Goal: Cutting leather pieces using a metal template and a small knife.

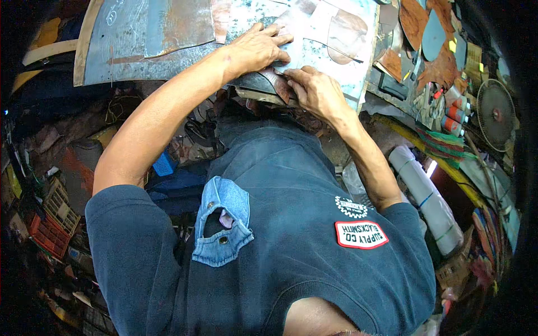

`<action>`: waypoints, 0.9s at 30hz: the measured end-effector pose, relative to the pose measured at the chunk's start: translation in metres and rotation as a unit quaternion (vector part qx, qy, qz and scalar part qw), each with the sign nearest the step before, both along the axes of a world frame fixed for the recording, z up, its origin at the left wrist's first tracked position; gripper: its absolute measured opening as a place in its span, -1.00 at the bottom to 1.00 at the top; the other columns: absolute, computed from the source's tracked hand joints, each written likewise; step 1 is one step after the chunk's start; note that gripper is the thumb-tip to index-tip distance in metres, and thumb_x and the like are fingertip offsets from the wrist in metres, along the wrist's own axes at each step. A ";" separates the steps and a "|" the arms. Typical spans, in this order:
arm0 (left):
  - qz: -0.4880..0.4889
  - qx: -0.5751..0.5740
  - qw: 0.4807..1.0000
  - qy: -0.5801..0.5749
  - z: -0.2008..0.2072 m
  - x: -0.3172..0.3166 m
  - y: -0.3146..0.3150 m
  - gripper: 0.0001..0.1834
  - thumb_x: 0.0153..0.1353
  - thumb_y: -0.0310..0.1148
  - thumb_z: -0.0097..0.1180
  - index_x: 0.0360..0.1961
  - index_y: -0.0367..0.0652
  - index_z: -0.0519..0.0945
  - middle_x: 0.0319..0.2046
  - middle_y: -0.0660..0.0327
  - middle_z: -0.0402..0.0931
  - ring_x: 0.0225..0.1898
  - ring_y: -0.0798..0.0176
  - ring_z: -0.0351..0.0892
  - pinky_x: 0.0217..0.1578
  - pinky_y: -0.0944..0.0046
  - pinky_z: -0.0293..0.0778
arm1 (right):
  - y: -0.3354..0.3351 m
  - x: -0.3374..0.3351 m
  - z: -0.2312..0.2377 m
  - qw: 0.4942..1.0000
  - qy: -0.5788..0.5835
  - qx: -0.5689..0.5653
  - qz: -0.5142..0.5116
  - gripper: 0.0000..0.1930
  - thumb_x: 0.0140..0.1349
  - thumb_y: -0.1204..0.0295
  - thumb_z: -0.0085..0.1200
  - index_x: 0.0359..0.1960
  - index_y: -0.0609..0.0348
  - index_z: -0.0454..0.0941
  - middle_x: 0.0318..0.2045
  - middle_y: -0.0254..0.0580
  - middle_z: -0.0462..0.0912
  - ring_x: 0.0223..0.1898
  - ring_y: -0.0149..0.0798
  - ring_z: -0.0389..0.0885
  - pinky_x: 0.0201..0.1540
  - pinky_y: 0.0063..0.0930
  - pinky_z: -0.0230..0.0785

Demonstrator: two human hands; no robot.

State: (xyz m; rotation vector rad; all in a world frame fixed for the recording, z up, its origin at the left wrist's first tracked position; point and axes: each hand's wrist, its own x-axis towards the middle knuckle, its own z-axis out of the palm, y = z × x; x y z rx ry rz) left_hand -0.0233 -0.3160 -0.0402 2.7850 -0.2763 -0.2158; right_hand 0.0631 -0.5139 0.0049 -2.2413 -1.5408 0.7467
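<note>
flatly, the left hand (259,47) rests on the worktop (123,42), grip released. toward its four o'clock, the right hand (318,94) curls beside a brown piece (278,85), its grip hidden, so i cannot tell.

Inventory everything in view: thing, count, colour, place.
worktable: 1, grey, top
leather-like strip: 1, brown, worktable's near edge
rounded piece: 1, brownish, on worktable
cut pieces: several, brown and grey, upper right
bottles: about 3, red-grey, right
fan: 1, grey, far right
wrapped roll: 1, whitish, right
basket: 1, blue, left
crates: 2, red/beige, lower left
shirt: 1, dark blue, centre
denim pocket: 1, light blue, on shirt
left hand: 1, bare, on worktable
right hand: 1, bare, at strip
</note>
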 end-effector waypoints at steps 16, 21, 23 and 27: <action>0.066 -0.035 0.997 -0.012 -0.002 -0.008 -0.011 -0.69 0.15 -0.35 0.05 -0.15 0.20 0.74 0.32 0.24 0.35 0.31 0.06 0.28 0.22 -0.04 0.24 | -0.038 0.026 0.023 0.992 0.102 -0.059 -0.053 -0.72 0.25 0.38 0.07 -0.06 0.20 0.62 -0.20 0.11 0.66 -0.16 0.13 0.65 -0.07 -0.14 0.51; 0.152 -0.060 0.987 0.007 0.010 -0.013 -0.043 -0.74 0.03 -0.25 0.31 -0.27 -0.14 0.70 0.25 0.07 0.37 0.27 -0.02 0.32 0.20 -0.02 0.33 | 0.002 0.071 0.006 0.991 0.059 0.039 -0.112 -0.72 0.27 0.35 0.12 -0.07 0.25 0.60 -0.14 0.06 0.66 -0.10 0.08 0.65 -0.04 -0.22 0.46; 0.180 -0.070 0.981 -0.011 0.014 -0.012 -0.051 -0.70 0.01 -0.24 0.35 -0.29 -0.20 0.66 0.21 0.05 0.40 0.25 -0.04 0.34 0.17 0.02 0.37 | 0.029 0.083 -0.002 0.996 0.047 0.056 -0.056 -0.72 0.26 0.34 0.12 -0.07 0.20 0.61 -0.15 0.02 0.67 -0.12 0.08 0.64 -0.06 -0.21 0.47; 0.202 -0.055 0.977 -0.034 0.010 -0.014 -0.056 -0.70 0.03 -0.24 0.33 -0.27 -0.20 0.66 0.20 0.04 0.40 0.26 -0.06 0.34 0.19 0.00 0.35 | 0.063 0.094 -0.018 0.993 0.020 0.068 0.099 -0.73 0.25 0.33 0.16 -0.05 0.11 0.64 -0.21 -0.08 0.68 -0.20 0.05 0.64 -0.13 -0.22 0.49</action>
